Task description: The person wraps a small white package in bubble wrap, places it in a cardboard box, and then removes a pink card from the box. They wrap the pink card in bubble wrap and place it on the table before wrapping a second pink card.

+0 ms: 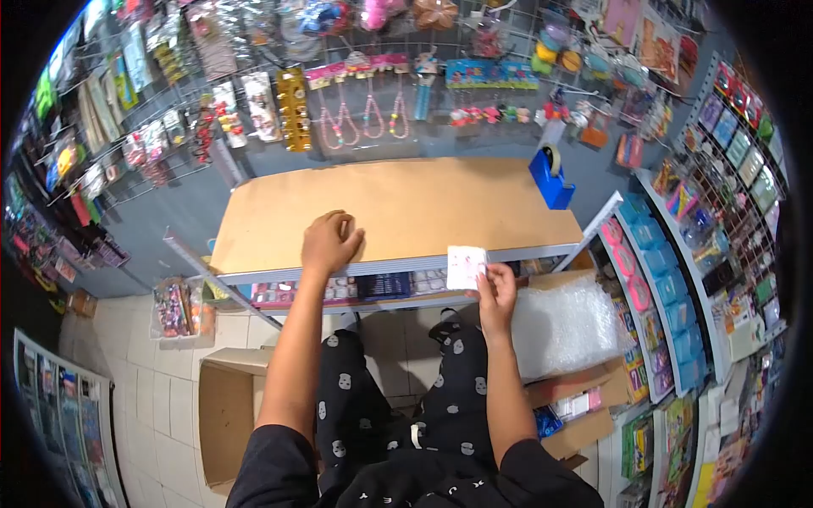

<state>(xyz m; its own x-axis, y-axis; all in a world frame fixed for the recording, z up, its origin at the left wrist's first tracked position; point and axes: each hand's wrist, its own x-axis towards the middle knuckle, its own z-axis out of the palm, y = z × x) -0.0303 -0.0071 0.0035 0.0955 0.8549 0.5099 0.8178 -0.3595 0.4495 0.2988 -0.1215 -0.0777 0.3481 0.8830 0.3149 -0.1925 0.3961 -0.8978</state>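
Note:
My left hand (331,244) hovers over the left part of the wooden tabletop (398,203). Its fingers are loosely curled, the thumb stands apart from them, and nothing shows in the grasp. At the table's front edge, my right hand (499,298) pinches a small white square card or packet (466,267) with faint pink printing by its lower right corner. Whether it is a card or a flat packet cannot be made out.
A blue tape dispenser (552,179) stands at the table's right end. Bubble wrap (567,330) lies over a cardboard box to my right. An open cardboard box (229,415) and a plastic bin (183,313) are on the left floor. Hanging goods cover the wall grid.

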